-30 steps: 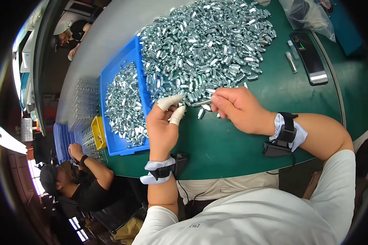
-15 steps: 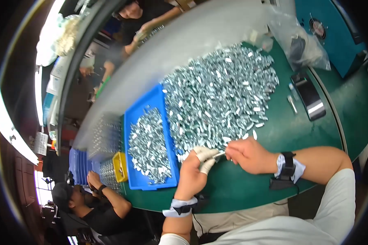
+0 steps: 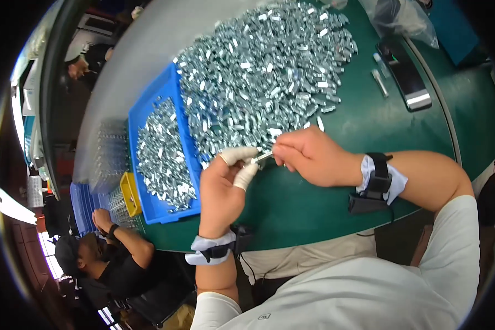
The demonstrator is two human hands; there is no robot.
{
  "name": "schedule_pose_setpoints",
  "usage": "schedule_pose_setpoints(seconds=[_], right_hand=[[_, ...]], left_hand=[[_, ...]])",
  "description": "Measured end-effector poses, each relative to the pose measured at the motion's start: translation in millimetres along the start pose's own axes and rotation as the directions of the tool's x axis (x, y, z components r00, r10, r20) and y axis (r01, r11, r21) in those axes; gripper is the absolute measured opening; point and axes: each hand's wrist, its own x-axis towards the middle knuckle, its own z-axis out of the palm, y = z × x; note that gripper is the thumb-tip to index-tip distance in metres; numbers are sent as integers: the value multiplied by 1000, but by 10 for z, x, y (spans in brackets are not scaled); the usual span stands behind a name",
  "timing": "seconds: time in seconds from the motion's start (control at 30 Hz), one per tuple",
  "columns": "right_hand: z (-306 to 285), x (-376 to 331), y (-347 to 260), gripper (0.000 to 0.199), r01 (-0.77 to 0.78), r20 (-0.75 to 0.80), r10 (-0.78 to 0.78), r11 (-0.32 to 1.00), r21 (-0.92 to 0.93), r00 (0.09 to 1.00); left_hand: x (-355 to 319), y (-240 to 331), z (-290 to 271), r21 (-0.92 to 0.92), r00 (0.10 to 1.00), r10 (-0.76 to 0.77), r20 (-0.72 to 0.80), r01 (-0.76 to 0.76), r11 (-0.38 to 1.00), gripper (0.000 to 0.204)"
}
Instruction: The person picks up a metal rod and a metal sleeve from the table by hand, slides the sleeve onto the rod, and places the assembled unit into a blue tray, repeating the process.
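My left hand (image 3: 221, 195), with pale covers on thumb and forefinger, is closed in a pinch on a small silvery metal piece (image 3: 253, 161), mostly hidden by the fingertips. From the right, my right hand (image 3: 316, 158) is closed around a slim silvery metal rod (image 3: 265, 156). The rod's end meets the piece between my left fingertips; whether it enters it, I cannot tell. Both hands hover at the near edge of a wide heap of small shiny metal pieces (image 3: 269, 77). Left of the heap stands a blue tray (image 3: 186, 137) holding many similar pieces (image 3: 162, 154).
A black phone-like object (image 3: 404, 74) and a small metal cylinder (image 3: 379, 83) lie on the green table (image 3: 363, 129) at right. A clear plastic bag (image 3: 407, 25) is behind them. A yellow bin (image 3: 130, 194) adjoins the tray; a co-worker (image 3: 115, 256) sits at left.
The whole view has shifted, so the table, heap and tray appear higher and further left. Both hands keep their grip, with the rod still against the piece.
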Motion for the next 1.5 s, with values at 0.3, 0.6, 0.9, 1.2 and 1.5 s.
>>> schedule_pose_setpoints(seconds=[0.3, 0.6, 0.9, 1.2, 1.5], right_hand=[[-11, -5, 53, 32, -63, -9, 63, 996, 58, 998], [19, -178, 17, 25, 81, 10, -81, 990, -114, 997], [-15, -131, -67, 31, -15, 32, 14, 1000, 26, 999], [5, -154, -16, 39, -48, -54, 57, 987, 155, 997], [-43, -45, 46, 42, -83, -10, 86, 985, 149, 996]], left_hand=[[30, -75, 29, 7, 998, 62, 5, -62, 998, 17], [-71, -83, 170, -75, 992, -9, 129, 19, 997, 15], [-48, -43, 117, 12, 989, 128, 77, -130, 991, 18], [-47, -67, 209, -41, 984, 177, 24, -176, 984, 20], [90, -110, 259, -108, 982, 175, -67, -181, 978, 17]])
